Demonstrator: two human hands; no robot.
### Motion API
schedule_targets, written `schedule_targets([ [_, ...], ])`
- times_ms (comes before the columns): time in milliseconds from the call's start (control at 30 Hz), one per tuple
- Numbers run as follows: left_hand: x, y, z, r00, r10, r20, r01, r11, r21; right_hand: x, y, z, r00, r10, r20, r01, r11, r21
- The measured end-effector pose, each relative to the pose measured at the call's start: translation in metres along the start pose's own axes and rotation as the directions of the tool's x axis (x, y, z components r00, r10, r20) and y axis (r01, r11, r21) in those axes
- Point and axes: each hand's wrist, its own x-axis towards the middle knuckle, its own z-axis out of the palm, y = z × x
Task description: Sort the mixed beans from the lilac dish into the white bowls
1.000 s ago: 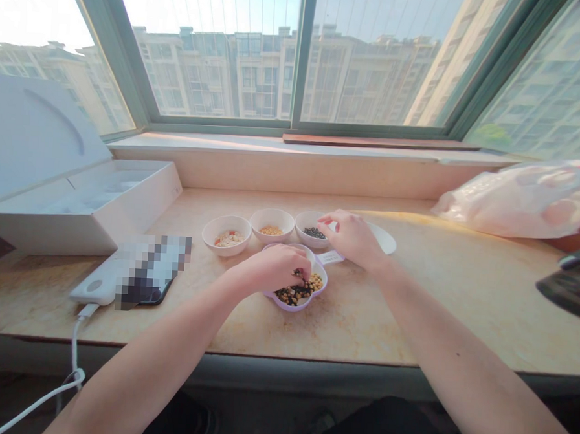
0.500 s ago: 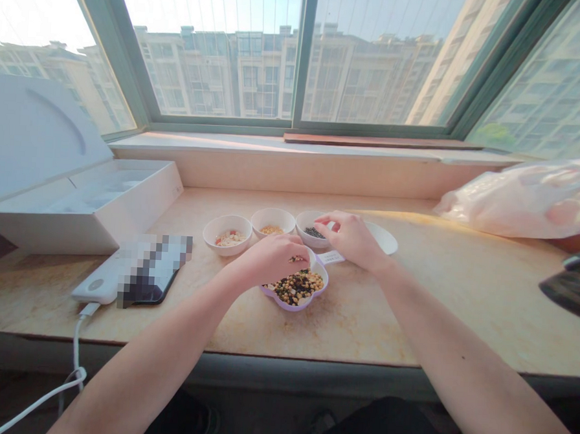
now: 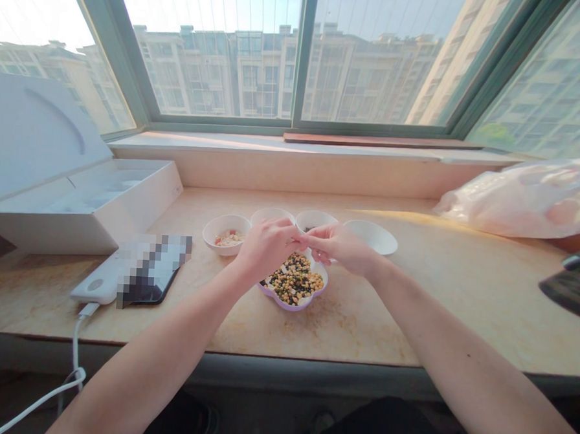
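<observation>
Working at the counter (image 3: pixel 410 327), I'm holding my left hand (image 3: pixel 269 248) and right hand (image 3: pixel 340 242) together, fingertips (image 3: pixel 302 242) touching above a lilac flower-shaped dish (image 3: pixel 285 305) near the counter's front middle. Can't tell if I'm pinching anything. Its mixed beans (image 3: pixel 294 281) look light, hard, slippery, best taken by fingertip pinch.

A white box (image 3: pixel 125 211) sits open on the stone window ledge (image 3: pixel 411 314). Beside it lies a white power bank (image 3: pixel 94 286) with a white cord (image 3: pixel 75 355), next to a blurred phone (image 3: pixel 153 286). A plastic bag (image 3: pixel 519 200) lies on the right. Tall apartment buildings (image 3: pixel 258 73) stand outside the window (image 3: pixel 301 49).
</observation>
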Motion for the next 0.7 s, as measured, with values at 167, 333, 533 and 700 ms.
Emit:
schedule_targets([
  [167,0.001,-0.001,0.000,0.998,0.030,0.051,-0.033,0.998,0.055,0.001,0.000,-0.001,0.999,0.029,0.038,-0.030,0.999,0.030],
  [333,0.001,0.001,0.000,0.989,-0.078,0.125,0.077,0.997,0.008,-0.002,-0.003,-0.004,0.999,-0.001,0.052,0.004,0.998,-0.056],
  [533,-0.001,-0.001,0.008,0.952,-0.030,0.304,0.037,0.999,-0.017,0.004,0.005,-0.015,0.930,-0.176,-0.322,0.017,0.897,-0.442],
  [700,-0.003,-0.005,0.016,0.873,0.171,0.457,-0.161,0.985,-0.061,0.013,0.019,-0.021,0.869,-0.246,-0.429,-0.090,0.775,-0.626],
])
